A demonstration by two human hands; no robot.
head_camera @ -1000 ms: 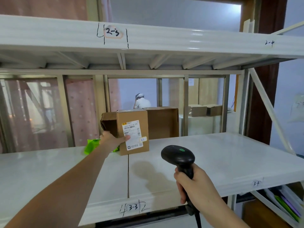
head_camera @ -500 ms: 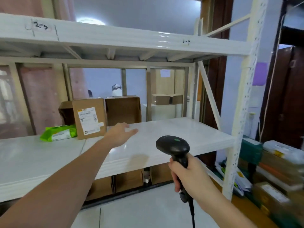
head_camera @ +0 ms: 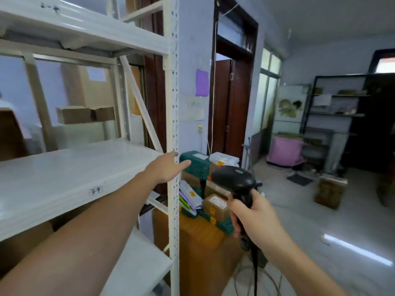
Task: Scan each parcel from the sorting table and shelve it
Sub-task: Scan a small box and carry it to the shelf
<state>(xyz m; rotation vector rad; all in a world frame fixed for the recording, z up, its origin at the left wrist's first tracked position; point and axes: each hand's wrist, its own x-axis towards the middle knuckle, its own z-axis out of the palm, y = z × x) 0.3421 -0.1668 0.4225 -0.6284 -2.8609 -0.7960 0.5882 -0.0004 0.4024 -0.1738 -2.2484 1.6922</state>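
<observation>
- The white shelving unit [head_camera: 64, 178] is filling the left of the view, its perforated front upright [head_camera: 174, 103] serving as the landmark here; the shelf tagged "3-4" is lying bare to the left of that upright, probably so it can be taking parcels.
- A heap of parcels [head_camera: 205, 189] is sitting just to the right of the upright, low down, piled on a big brown box [head_camera: 201, 248]; whether a table is carrying them I cannot tell. They are likely waiting there within reach of the shelves.
- Among them, a dark green parcel [head_camera: 195, 165] is lying on top, nearest the upright, and a small brown one with a white label [head_camera: 215, 207] is resting lower, further right.
- Of the two hands, the left hand [head_camera: 165, 167] is reaching across the upright with fingers straight and holding nothing, apparently heading for the green parcel.
- The right hand [head_camera: 254, 218] is gripping the handle of the black scanner [head_camera: 234, 178], right of the upright above the heap, head pointed forward, seemingly ready for a label.
- The scanner's cable [head_camera: 255, 272] is hanging down from the handle.
</observation>
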